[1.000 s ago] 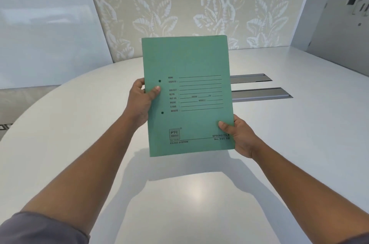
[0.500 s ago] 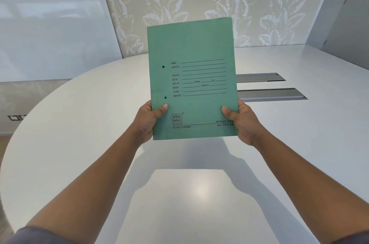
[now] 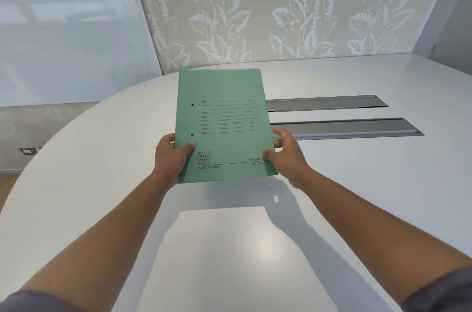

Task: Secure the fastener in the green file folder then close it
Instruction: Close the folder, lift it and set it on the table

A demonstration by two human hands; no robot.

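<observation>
The green file folder (image 3: 224, 120) is closed, its printed front cover facing me, and it tilts back low over the white table (image 3: 102, 158). Two small punch holes show near its left edge; the fastener is hidden inside. My left hand (image 3: 173, 156) grips the lower left edge with the thumb on the cover. On the lower right edge sits my right hand (image 3: 286, 153), thumb on the cover and fingers behind the folder.
Two long grey metal cable slots (image 3: 344, 126) are set into the table to the right of the folder. A leaf-patterned wall (image 3: 255, 10) stands behind the table's far edge. A glossy white panel (image 3: 63, 18) is at the back left.
The folder has come down from upright in front of the wall and tipped back toward the table. Earlier my left hand slid from the mid left edge to the lower left corner.
</observation>
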